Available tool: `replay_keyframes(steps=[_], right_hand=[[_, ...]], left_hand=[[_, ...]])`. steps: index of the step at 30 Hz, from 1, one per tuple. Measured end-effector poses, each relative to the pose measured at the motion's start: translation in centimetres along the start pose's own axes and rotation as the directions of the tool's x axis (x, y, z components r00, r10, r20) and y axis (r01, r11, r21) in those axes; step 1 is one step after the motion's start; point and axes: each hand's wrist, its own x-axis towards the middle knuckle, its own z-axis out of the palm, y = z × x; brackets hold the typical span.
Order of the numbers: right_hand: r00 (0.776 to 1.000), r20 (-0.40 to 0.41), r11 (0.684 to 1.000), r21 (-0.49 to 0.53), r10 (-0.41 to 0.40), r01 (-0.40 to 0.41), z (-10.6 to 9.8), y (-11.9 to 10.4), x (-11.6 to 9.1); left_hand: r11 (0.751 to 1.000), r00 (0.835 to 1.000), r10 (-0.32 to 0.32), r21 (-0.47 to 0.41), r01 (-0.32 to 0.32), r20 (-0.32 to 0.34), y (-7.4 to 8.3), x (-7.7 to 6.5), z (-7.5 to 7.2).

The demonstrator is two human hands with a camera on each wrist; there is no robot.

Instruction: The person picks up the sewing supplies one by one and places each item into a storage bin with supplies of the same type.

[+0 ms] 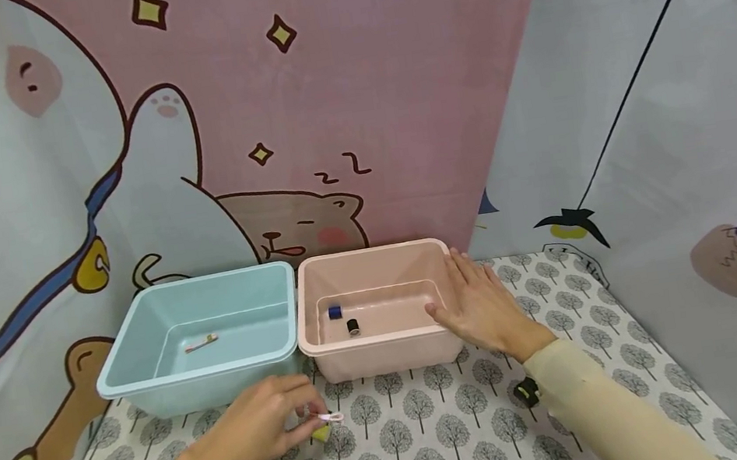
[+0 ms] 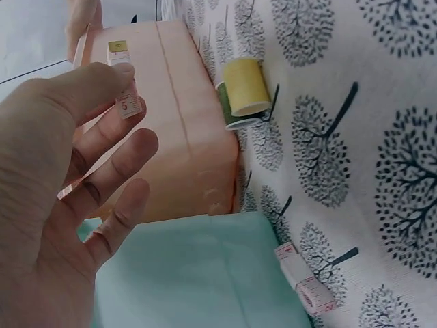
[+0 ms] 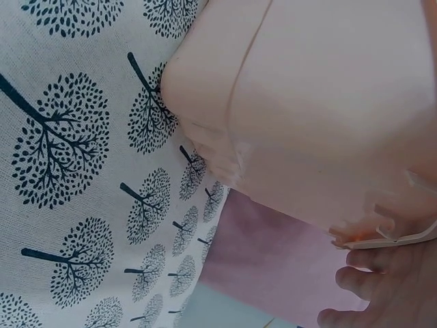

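Observation:
My left hand [image 1: 264, 417] pinches a small folded measuring tape [image 2: 125, 85] between thumb and forefinger, in front of the two bins; its other fingers are loosely bent. A yellow thread spool [image 2: 247, 85] and a green one [image 2: 225, 102] sit together on the cloth near that hand. Another folded measuring tape [image 2: 304, 280] lies beside the light-blue bin [image 1: 201, 374]. My right hand [image 1: 481, 304] rests on the right rim of the pink bin [image 1: 384, 340], fingers extended. Inside the pink bin are a blue spool [image 1: 334, 312] and a black spool [image 1: 353, 327].
A small tape strip [image 1: 200, 343] lies in the light-blue bin. Both bins stand side by side on a tree-patterned cloth [image 1: 427, 442]. Behind them hangs a pink cartoon curtain [image 1: 386, 102], with a grey one [image 1: 653, 143] at the right.

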Motion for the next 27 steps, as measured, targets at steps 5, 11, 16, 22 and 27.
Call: replay_keyframes(steps=[5,11,16,22,27], right_hand=[[1.0,-0.004,1.0,0.013,0.004,-0.004,0.0,0.1,0.0],[1.0,-0.016,1.0,0.008,-0.003,0.003,0.1,0.1,0.3],[1.0,-0.028,1.0,0.013,-0.013,0.014,0.3,0.2,0.3],[1.0,-0.027,1.0,0.002,-0.014,0.014,0.5,0.5,0.1],[1.0,-0.028,1.0,0.022,-0.011,0.011,0.4,0.4,0.1]], left_hand=[[0.999,0.998,0.031,0.015,-0.03,-0.061,0.0,0.4,-0.6],[0.998,0.99,0.061,0.041,-0.057,-0.125,0.0,1.2,-1.9],[0.996,0.987,0.054,0.076,-0.042,-0.153,0.1,1.7,-3.1],[0.99,0.975,0.07,0.133,-0.042,-0.211,-0.5,2.6,-4.1],[0.986,0.97,0.057,0.163,-0.019,-0.235,-1.2,3.1,-5.0]])
